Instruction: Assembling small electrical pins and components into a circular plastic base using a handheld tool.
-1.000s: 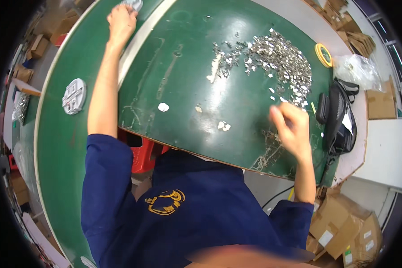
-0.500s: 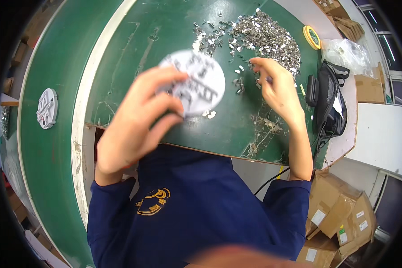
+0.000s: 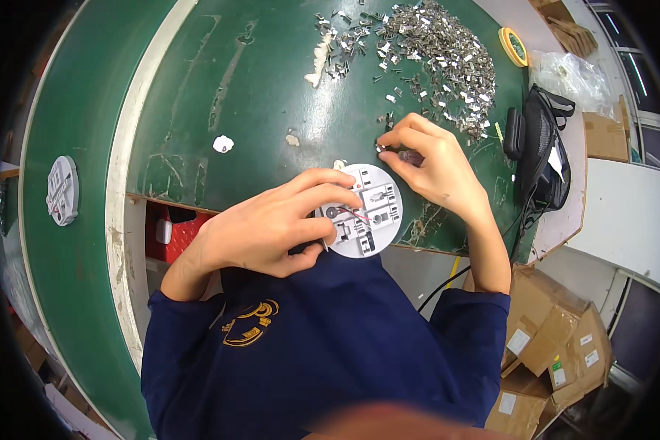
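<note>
My left hand grips a round white plastic housing by its left rim, at the front edge of the green bench. Its upturned inside shows moulded slots, dark parts and thin red and black wires. Just beyond and to the right, my right hand pinches a small shiny metal clip between thumb and forefinger, apart from the housing. A dark object, partly hidden, lies inside the curl of that hand. Past it spreads a large heap of small metal clips, with loose ones around.
Another round white housing is on the green surface at far left. A yellow tape roll, a clear plastic bag and a black bag line the right side. Cardboard boxes stand lower right. A white scrap lies on the bench.
My left hand has brought the housing down and right, toward the bench's front edge; its inside now shows sharply. My right hand has drawn back from the heap toward the housing with a clip.
</note>
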Available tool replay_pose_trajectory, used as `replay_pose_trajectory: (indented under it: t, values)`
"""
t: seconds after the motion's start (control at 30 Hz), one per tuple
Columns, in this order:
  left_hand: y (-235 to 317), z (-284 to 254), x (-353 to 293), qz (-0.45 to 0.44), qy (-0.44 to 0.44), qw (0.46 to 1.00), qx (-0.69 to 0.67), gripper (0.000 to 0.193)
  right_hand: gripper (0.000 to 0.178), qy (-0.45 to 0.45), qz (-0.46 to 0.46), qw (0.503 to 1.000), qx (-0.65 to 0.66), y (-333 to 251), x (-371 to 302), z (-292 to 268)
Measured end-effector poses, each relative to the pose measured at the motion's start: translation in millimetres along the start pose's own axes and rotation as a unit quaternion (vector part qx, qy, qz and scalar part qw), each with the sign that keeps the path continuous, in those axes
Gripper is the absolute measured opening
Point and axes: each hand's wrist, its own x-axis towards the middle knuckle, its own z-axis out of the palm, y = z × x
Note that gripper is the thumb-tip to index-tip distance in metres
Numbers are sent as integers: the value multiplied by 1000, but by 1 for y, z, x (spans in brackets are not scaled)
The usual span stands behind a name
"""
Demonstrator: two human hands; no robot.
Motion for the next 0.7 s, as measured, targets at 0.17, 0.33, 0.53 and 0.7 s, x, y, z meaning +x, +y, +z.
replay_pose_trajectory:
  t: [0.17,0.33,0.53,0.7]
  values:
    - [0,2,-4,-13,24,1000,16,22,14,11,21,999,34,-5,-1,-5]
    - [-1,5,-5,-26,69,997,-10,28,13,-24,45,999,-3,-8,-3,-4]
    - [-3,5,-7,-23,75,997,-7,29,13,-1,7,999,-48,-7,-2,0]
    - [-4,6,-7,-16,80,997,-11,30,12,22,-27,999,-28,-3,-2,5]
